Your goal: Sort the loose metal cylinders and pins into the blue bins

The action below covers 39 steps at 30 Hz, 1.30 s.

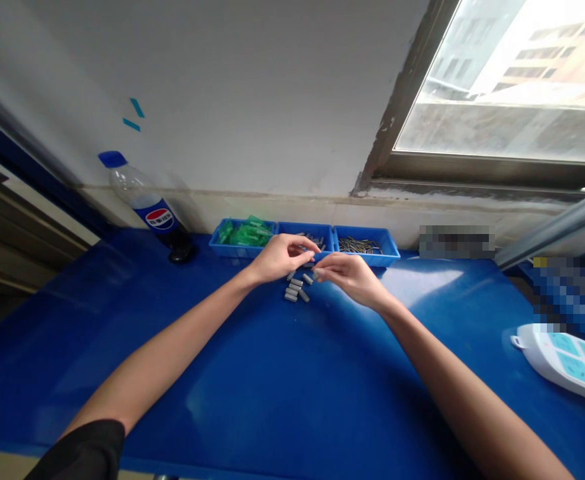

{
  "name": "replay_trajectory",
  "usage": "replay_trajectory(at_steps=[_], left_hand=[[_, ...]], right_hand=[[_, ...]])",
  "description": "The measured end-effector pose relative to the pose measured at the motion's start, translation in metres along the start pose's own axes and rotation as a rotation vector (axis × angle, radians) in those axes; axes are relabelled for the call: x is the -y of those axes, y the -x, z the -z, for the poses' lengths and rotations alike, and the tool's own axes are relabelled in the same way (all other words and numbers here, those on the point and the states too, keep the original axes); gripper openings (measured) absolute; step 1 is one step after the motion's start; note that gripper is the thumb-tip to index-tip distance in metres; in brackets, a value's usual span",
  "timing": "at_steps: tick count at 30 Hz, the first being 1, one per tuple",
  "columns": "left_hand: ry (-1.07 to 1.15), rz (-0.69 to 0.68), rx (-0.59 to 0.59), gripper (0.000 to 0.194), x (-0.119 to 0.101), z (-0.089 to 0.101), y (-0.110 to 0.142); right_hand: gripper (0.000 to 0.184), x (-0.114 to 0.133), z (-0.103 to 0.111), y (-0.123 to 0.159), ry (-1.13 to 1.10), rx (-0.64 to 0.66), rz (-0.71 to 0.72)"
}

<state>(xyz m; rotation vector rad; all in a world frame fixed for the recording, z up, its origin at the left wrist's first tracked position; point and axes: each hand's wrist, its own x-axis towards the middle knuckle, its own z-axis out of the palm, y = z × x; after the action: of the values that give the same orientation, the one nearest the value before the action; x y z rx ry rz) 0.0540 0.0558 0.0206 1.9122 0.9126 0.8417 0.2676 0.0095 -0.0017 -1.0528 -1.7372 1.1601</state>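
Observation:
My left hand (280, 258) is in front of the blue bins, its thumb and fingertips brought close together in a pinch. Whatever is between them, if anything, is too small to make out. Just to its right, my right hand (348, 275) pinches a small grey metal cylinder (316, 274) at its fingertips. Below and between the hands lie several loose grey metal cylinders (292, 291) on the blue tabletop (272, 387). More grey metal pieces (317, 241) fill the middle bin, partly hidden by my left hand.
The left bin (217, 251) holds green plastic packets (250, 232); the right bin (391, 248) holds thin metal pins or screws (357, 245). A cola bottle (147, 207) stands at the back left. A white power strip (562, 367) is at the right, below a window (502, 120).

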Motion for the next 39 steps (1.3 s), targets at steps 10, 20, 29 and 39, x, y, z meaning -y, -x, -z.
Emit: replay_trajectory(at_steps=[10, 20, 29, 39], left_hand=[[0.156, 0.024, 0.135, 0.029, -0.002, -0.003, 0.003], [0.214, 0.097, -0.078, 0.029, -0.004, 0.005, -0.001], [0.066, 0.047, -0.254, 0.027, 0.012, 0.008, -0.004], [0.064, 0.014, -0.179, 0.023, 0.004, 0.004, -0.003]], right_hand=[[0.039, -0.004, 0.005, -0.003, -0.273, -0.254, -0.063], [0.047, -0.002, -0.002, -0.001, -0.380, -0.205, -0.063], [0.029, -0.009, -0.018, 0.005, 0.347, 0.096, 0.238], [0.038, -0.022, -0.011, 0.005, 0.690, 0.199, 0.358]])
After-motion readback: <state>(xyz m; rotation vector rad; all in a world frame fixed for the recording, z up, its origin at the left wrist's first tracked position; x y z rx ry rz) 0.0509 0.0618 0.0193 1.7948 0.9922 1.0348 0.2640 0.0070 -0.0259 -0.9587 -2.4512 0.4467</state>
